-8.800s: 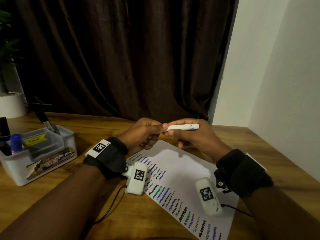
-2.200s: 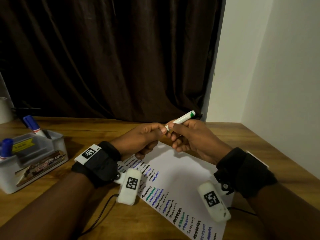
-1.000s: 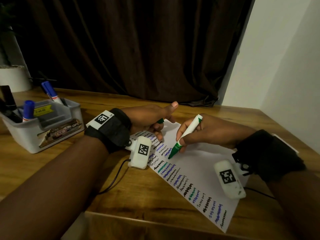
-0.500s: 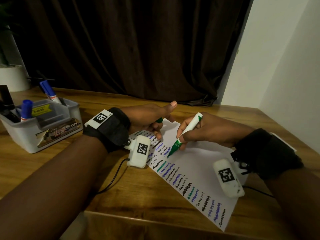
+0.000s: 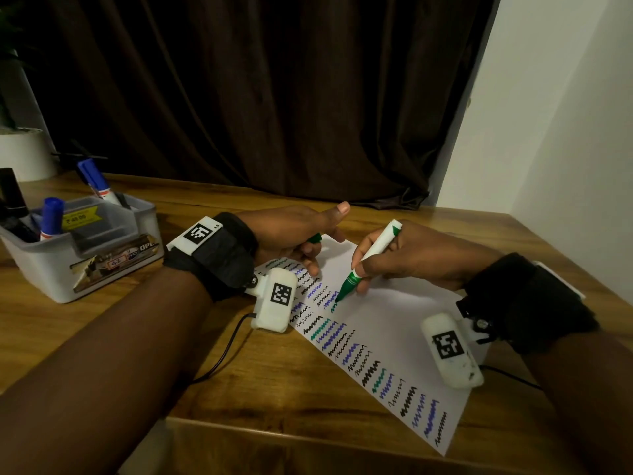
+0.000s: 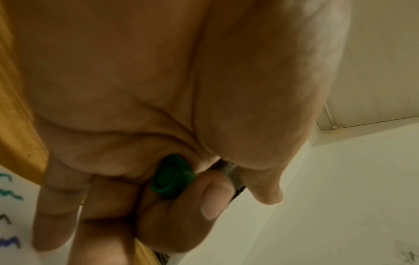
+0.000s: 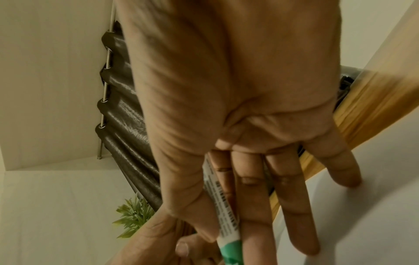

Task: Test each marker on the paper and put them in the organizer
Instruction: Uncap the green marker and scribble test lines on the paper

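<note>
My right hand pinches an uncapped green marker with a white barrel, its tip touching the white paper beside rows of squiggles. A short fresh green squiggle lies under the tip. My left hand rests on the paper's far left corner and grips the green cap in curled fingers, thumb raised. The grey organizer stands at the left with blue-capped markers and a black one in it.
The wooden table has its front edge close below the paper. A dark curtain hangs behind and a white wall runs along the right. A white plant pot stands at the far left.
The cap came off the green marker into my left hand, both hands came down to the paper, and the tip now draws a green squiggle, moving slightly toward me.
</note>
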The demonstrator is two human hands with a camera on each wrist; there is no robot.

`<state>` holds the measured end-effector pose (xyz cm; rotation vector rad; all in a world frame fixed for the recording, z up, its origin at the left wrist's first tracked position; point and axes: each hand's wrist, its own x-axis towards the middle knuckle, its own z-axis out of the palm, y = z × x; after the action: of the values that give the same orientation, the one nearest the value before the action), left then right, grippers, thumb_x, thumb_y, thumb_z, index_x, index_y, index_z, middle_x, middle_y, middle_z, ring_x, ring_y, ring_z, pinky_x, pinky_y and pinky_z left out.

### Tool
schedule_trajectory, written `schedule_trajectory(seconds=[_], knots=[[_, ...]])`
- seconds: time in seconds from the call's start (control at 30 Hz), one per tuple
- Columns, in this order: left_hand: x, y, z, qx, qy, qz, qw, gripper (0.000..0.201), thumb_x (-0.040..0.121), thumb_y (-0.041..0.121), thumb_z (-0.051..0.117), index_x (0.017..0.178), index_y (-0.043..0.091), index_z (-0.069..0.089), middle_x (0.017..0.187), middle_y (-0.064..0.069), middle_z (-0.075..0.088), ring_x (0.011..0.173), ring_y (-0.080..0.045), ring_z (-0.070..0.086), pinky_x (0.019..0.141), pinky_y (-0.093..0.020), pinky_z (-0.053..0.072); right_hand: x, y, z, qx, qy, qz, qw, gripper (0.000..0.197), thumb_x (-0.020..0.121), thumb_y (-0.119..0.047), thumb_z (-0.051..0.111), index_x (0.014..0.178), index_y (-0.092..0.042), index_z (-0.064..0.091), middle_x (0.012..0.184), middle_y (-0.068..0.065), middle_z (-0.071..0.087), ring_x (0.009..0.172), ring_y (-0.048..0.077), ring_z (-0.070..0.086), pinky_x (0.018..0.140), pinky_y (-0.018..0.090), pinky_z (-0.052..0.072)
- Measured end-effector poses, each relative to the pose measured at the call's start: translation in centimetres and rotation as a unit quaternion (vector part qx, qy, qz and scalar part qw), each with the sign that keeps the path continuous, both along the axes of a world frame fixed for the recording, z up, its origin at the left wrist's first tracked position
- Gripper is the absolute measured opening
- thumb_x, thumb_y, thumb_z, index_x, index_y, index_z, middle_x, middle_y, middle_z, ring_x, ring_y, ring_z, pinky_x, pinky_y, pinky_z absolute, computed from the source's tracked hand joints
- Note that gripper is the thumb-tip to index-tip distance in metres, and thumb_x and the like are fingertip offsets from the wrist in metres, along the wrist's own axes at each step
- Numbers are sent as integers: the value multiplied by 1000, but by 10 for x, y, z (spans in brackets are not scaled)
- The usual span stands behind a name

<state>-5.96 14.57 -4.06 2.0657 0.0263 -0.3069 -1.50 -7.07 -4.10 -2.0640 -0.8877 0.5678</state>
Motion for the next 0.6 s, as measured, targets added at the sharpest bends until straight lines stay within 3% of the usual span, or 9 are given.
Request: schedule_trajectory(seconds=[0.17, 0.37, 0.5, 0.6], knots=[[0, 0, 0, -4, 1, 0, 1000, 69, 93, 69, 34, 134, 18, 57, 57, 3, 36, 60, -14, 60, 82, -32, 53, 0, -1, 1, 4, 5, -10, 1000, 7, 95, -5, 68, 98, -4, 74, 92, 18, 81, 101, 25, 78, 86, 35, 53], [0, 0, 0, -4, -4, -1, 1000, 69, 93, 69, 34, 133, 18, 58, 58, 3, 36, 58, -13, 59, 79, -30, 52, 2, -1, 0, -1, 1, -26, 1000, 12, 95, -5, 68, 103, 2, 73, 92, 17, 81, 99, 26, 79, 97, 48, 54], [0, 0, 0, -4, -4, -5, 1000, 69, 92, 69, 35, 133, 18, 58, 59, 3, 36, 58, -13, 59, 81, -31, 51, 2, -2, 1, 4, 7, -32, 999, 12, 95, -6, 69, 103, 0, 73, 93, 17, 82, 101, 28, 78, 88, 37, 54], [0, 1, 0, -2, -4, -8, 1000, 69, 92, 69, 35, 133, 18, 58, 59, 3, 35, 58, -13, 59, 83, -32, 51, 2, -2, 0, 7, 12, -38, 999, 9, 95, -6, 69, 101, -2, 74, 93, 18, 81, 100, 27, 79, 89, 35, 57]])
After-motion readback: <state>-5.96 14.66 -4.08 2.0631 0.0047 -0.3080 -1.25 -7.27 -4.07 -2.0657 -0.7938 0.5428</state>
